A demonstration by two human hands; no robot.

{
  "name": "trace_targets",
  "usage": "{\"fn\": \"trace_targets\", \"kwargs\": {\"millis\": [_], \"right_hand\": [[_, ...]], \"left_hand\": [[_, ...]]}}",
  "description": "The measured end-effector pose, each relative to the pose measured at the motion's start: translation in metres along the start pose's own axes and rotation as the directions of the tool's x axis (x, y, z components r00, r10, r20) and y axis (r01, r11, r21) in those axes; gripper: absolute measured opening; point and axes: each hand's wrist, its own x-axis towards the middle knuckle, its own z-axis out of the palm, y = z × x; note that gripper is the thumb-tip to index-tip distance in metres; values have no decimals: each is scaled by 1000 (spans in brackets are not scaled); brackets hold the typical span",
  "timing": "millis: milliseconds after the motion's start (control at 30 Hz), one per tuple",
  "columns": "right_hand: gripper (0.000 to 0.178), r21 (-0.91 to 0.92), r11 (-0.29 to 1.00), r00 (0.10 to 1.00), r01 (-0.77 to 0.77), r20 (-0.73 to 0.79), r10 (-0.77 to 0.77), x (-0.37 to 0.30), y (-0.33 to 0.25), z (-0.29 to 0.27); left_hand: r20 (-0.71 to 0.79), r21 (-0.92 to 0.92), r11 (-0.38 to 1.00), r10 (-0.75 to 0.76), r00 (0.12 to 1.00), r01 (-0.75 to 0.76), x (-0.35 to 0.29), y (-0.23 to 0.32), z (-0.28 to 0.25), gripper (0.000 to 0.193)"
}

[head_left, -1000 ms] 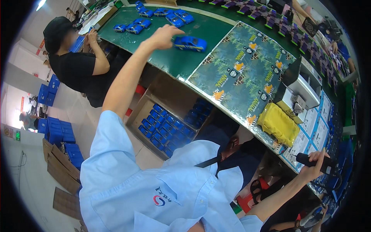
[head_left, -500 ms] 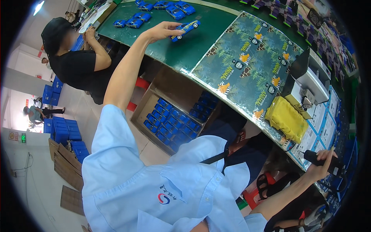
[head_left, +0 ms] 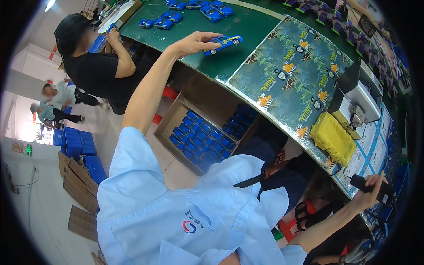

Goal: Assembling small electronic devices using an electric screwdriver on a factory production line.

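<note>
My left hand (head_left: 198, 43) is stretched out over the green tabletop, with thumb and fingers pinching the rear of a blue toy car (head_left: 226, 42). The car has yellow markings, and its wheels face toward the table's near side. Off at the right, my right hand (head_left: 370, 194) wraps around a black electric screwdriver (head_left: 369, 185), whose thin bit points left over the table edge. Several more blue toy cars (head_left: 211, 13) stand at the far side of the green surface, beyond my left hand.
A patterned mat (head_left: 282, 75) covers the middle of the table (head_left: 145, 37). Right of it are a yellow wrapped bundle (head_left: 333, 139) and a white-grey device (head_left: 364, 90). Below the edge, a cardboard box (head_left: 176, 110) holds rows of blue cars. A co-worker in black (head_left: 92, 62) sits left.
My left hand has drawn the toy car closer to me and turned it more level. The right hand keeps the screwdriver in about the same place. Another person shows in the left background.
</note>
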Motion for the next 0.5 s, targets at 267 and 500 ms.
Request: {"fn": "trace_targets", "kwargs": {"millis": [267,500], "right_hand": [[9,-24,1000,1000,-6,7,6,0,-2,8],[6,-47,999,1000,0,-3,0,-1,0,9]], "left_hand": [[-62,522,791,408,911,-319,5,-17,7,63],[100,801,493,448,888,-339,8,5,4,56]]}}
